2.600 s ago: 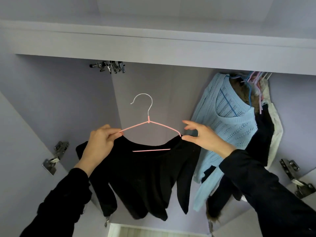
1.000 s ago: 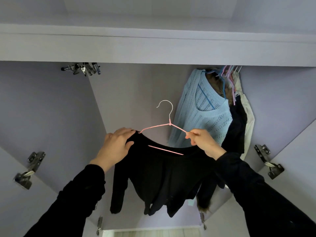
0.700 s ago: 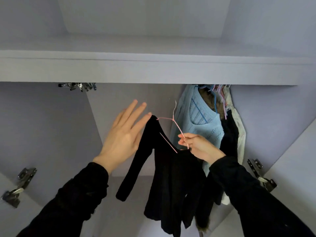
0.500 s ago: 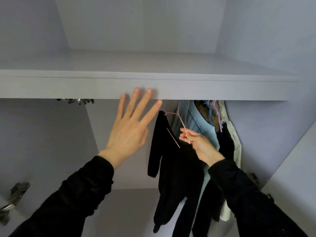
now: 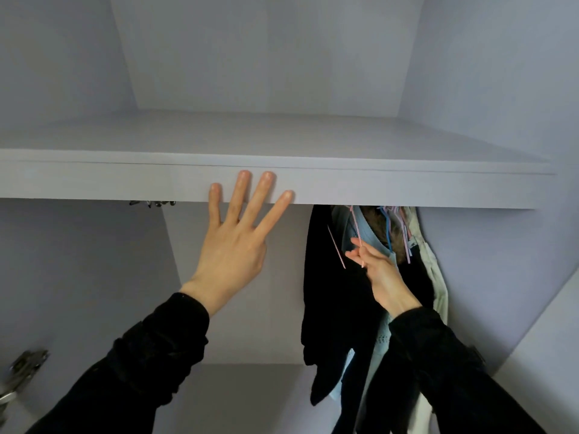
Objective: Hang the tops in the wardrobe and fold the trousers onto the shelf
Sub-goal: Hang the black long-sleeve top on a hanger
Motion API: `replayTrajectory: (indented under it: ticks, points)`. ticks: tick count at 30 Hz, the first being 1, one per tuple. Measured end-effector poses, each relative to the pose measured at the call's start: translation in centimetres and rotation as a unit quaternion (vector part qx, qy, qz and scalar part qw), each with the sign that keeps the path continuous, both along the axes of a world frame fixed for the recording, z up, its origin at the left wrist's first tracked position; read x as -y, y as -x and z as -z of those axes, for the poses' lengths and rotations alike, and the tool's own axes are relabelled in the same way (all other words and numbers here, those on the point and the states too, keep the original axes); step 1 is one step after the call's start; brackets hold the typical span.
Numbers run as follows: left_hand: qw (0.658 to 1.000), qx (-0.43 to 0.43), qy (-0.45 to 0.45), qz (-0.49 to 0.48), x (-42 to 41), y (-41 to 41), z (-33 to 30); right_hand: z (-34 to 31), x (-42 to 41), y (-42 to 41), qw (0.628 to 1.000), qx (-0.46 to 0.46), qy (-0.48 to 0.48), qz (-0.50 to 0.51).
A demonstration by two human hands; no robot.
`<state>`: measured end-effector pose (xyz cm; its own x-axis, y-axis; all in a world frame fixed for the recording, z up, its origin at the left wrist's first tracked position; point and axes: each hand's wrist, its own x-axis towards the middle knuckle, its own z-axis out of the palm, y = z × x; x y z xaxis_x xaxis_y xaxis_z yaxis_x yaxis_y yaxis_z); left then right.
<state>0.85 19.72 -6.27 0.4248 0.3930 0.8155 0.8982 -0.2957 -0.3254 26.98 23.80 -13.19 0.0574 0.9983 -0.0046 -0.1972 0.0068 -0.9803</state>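
- the black top (image 5: 332, 308) on its pink hanger (image 5: 336, 249), held flat between both hands a couple of seconds ago, has turned edge-on and gone up under the shelf (image 5: 313, 186), just left of the light blue sweater (image 5: 366, 236).
- the hanger's hook is now hidden behind the shelf's front edge, so whether it has caught the rail cannot be told.
- the left hand (image 5: 232, 252) has let go of the garment; it is spread wide with straight fingers, holding nothing, its fingertips (image 5: 242, 178) raised in front of the shelf edge. contact with the edge is unclear.
- the right hand (image 5: 379, 270) has followed the hanger up and its fingers pinch the pink wire at the near shoulder.
- the other hung clothes (image 5: 416, 245) sit packed at the right end of the rail, touching the black top.
- judgement: this top is at the point of being hung; the right hand should release only once the hook bears weight. the shelf shows no folded trousers, so that part looks undone.
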Motion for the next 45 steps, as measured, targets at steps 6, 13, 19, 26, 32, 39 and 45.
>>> replayTrajectory:
  ticks: [6,13,19,26,32,39,45]
  points:
    - [1.000,0.012,-0.014,0.000,-0.2,-0.2,0.2,-0.1,-1.0,-1.7,0.999,-0.031,0.002,0.025]
    - [0.999,0.029,-0.015,0.001,-0.3,-0.8,0.4,-2.1,-3.2,-1.9,0.992,0.038,0.051,0.110]
    - [0.999,0.030,-0.014,-0.004,-0.2,-0.7,0.5,-2.5,-4.0,-1.8,0.956,0.080,0.094,0.266]
    - [0.999,0.045,0.022,-0.020,0.7,-1.2,0.5,-2.6,-2.6,-0.9,0.918,0.243,0.101,0.295]
    - [0.991,0.086,0.099,-0.007,3.1,-2.6,1.6,-2.4,1.7,-0.2,0.905,0.385,0.028,0.178]
    - [0.937,0.153,0.284,0.132,7.8,-4.7,6.5,-0.6,12.2,-0.5,0.911,0.386,0.058,0.134]
    - [0.849,0.150,0.450,0.234,14.2,-7.5,10.7,2.1,23.9,-0.3,0.911,0.354,0.116,0.177]
